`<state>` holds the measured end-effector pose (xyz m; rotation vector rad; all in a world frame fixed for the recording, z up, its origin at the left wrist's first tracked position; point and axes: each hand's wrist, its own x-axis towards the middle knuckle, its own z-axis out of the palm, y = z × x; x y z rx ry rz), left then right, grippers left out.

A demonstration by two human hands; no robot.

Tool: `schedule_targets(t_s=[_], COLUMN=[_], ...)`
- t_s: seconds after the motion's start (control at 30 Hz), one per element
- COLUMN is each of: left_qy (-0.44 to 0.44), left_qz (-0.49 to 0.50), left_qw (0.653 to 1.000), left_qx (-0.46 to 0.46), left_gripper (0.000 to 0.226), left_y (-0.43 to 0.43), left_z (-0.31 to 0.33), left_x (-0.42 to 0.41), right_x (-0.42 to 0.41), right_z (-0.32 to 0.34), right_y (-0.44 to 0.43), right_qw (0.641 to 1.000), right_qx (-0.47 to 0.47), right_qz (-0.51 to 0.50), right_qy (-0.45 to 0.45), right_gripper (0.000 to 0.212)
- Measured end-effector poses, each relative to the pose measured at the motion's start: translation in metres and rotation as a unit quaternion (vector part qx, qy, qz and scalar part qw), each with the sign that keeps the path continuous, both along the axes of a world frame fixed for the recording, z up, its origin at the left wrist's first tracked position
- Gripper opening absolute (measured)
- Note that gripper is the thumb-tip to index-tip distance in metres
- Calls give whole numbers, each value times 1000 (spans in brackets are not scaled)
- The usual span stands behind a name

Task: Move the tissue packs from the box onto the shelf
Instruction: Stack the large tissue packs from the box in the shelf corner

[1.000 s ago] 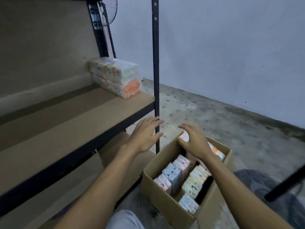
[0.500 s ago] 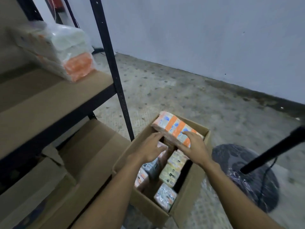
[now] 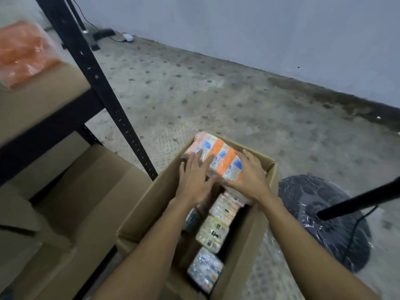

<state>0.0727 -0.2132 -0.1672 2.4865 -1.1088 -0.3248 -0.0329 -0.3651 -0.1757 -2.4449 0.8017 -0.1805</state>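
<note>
Both hands, left (image 3: 195, 180) and right (image 3: 249, 177), clasp the orange pack (image 3: 218, 158) with fingers spread at the box's (image 3: 149, 215) far end (likely to lift it shelfward (image 3: 49, 92)).

- Wall (image 3: 259, 29): plain pale blue-grey, runs along the far side; dark staining at its foot on the right.
- Floor (image 3: 216, 100): worn grey concrete, speckled with dark spots.
- Black metal upright (image 3: 101, 92): perforated, leaning across the left of view.
- Black round base (image 3: 320, 219): plastic-wrapped, near right, with a black pole (image 3: 357, 201) above it.
- Cable (image 3: 86, 18): runs down the wall at far left.
- Light: dim, even.
</note>
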Motion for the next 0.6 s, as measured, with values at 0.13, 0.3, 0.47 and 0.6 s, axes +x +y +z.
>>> schedule_targets(t_s=[0.13,0.3,0.47,0.6], left_qy=[-30,-61,-77,-87], left_qz=[-19,-72,-110,-131], left_qw=[999,994,990,987], left_qx=[21,49,38,25], left_gripper=[69,80,83,81], left_y=[-12,-18,-16,-13], left_z=[-8,-19,-33,-37], left_x=[18,42,58,66], right_x=[12,18,24,25], right_z=[-11,-26,-32,-33], right_y=[-9,-6,-7,-8], right_qw=[998,996,994,996], right_qx=[-38,-89,-105,-87], right_qz=[24,0,-14,-7], right_qy=[42,28,37,10], right_gripper=[118,125,124,110])
